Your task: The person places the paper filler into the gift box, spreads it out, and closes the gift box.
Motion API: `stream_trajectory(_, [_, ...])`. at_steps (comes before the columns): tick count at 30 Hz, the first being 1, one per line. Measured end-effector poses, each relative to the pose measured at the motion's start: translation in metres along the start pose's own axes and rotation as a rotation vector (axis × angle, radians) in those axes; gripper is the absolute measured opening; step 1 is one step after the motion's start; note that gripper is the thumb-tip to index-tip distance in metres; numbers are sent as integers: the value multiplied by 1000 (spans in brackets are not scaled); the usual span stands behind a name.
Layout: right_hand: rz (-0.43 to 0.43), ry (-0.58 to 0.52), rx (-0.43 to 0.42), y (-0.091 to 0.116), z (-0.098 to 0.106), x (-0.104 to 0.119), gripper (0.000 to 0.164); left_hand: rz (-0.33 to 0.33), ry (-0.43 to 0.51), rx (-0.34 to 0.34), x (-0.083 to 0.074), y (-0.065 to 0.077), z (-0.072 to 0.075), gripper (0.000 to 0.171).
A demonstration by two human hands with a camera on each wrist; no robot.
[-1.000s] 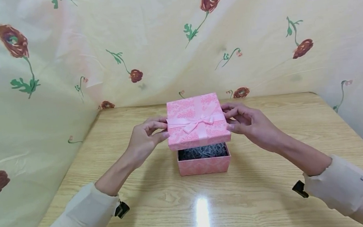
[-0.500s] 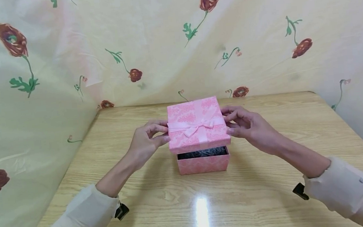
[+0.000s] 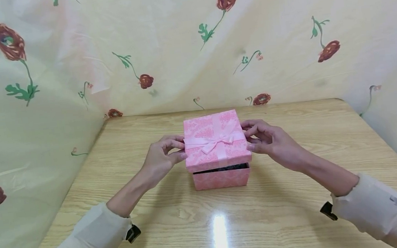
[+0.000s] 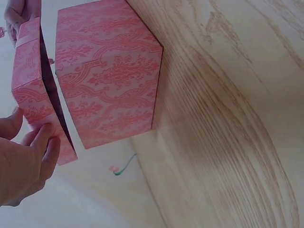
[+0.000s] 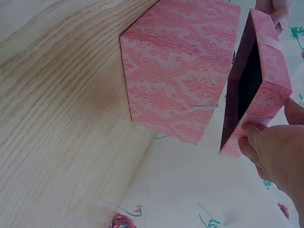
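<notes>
A pink patterned gift box (image 3: 221,179) stands on the table, its dark inside showing through a narrow gap at the front. Just above it is the box lid (image 3: 202,127), tied with a pale pink ribbon bow (image 3: 217,141) and tilted a little. My left hand (image 3: 160,157) pinches the lid's left side between thumb and fingers. On the opposite side my right hand (image 3: 274,143) grips the lid the same way. Both wrist views show a gap between the lid (image 4: 35,71) and the box (image 5: 183,66), wider in the right wrist view, where the lid's dark underside shows.
The wooden table (image 3: 151,230) extends around the box, with a bright light reflection (image 3: 220,236) at the front. A cream curtain (image 3: 170,43) with red flowers hangs behind the table and along both sides.
Both hands have lowered the lid toward the box. The gap at the front has narrowed, and the dark shredded filling seen earlier is now mostly covered.
</notes>
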State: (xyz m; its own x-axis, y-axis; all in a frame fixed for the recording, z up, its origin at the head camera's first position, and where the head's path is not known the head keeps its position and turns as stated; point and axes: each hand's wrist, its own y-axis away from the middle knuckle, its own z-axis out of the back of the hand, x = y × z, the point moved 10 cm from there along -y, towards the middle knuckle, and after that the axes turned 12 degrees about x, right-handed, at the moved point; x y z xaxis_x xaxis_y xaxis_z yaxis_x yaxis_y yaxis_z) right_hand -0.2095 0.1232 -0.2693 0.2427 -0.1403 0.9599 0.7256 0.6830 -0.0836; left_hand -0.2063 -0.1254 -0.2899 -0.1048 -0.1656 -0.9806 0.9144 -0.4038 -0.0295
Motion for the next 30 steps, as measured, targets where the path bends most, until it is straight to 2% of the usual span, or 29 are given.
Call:
stream_trajectory(8, [17, -6, 17, 0, -3, -1, 17, -4, -6, 9, 2, 1, -2, 13])
stream_trajectory(12, [22, -11, 26, 1, -5, -3, 17, 16, -9, 20, 5, 2, -3, 12])
stream_trajectory(23, [2, -22, 22, 6, -9, -12, 18, 26, -28, 37, 12, 2, -7, 12])
stream_trajectory(30, [-27, -28, 4, 8, -11, -22, 19, 55, -17, 48, 21, 2, -11, 11])
